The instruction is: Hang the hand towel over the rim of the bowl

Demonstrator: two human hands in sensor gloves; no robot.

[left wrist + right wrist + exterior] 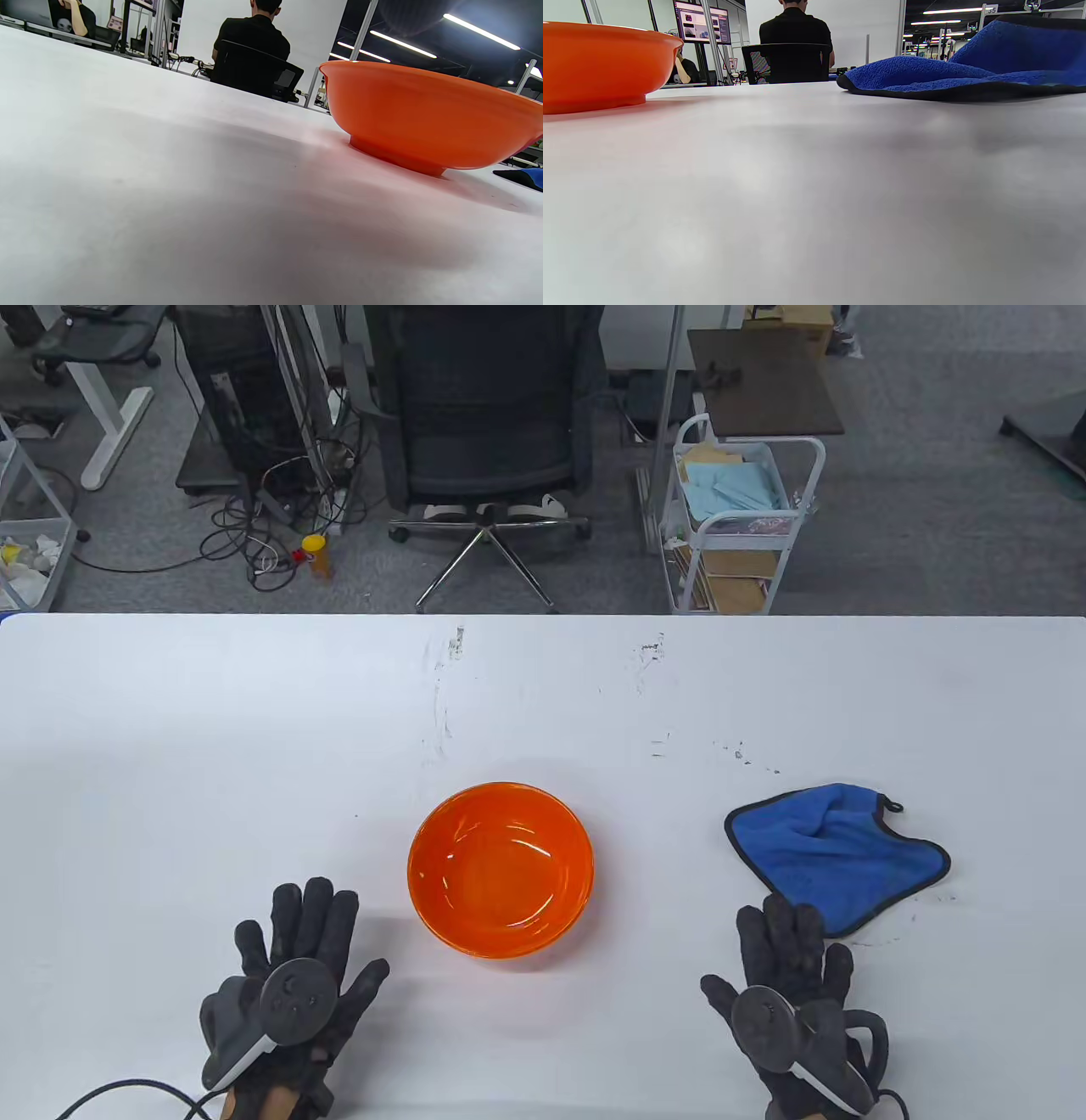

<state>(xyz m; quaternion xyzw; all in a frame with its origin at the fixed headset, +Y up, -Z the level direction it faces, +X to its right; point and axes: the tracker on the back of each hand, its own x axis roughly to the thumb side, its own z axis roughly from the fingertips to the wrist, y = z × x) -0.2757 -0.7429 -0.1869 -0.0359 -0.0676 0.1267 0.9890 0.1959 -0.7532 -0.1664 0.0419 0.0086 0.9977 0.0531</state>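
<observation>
An orange bowl point(501, 868) stands upright and empty on the white table point(254, 746), near the front middle. It also shows in the left wrist view point(428, 114) and the right wrist view point(598, 63). A blue hand towel point(836, 857) with a black edge lies rumpled on the table to the bowl's right, also seen in the right wrist view point(967, 72). My left hand point(293, 984) lies flat on the table, fingers spread, left of the bowl. My right hand point(789, 993) lies flat, fingertips just short of the towel's near edge. Both hands hold nothing.
Beyond the table's far edge stand an office chair point(484, 432), a white cart point(738, 517) and cables on the floor. Scuff marks dot the table behind the bowl.
</observation>
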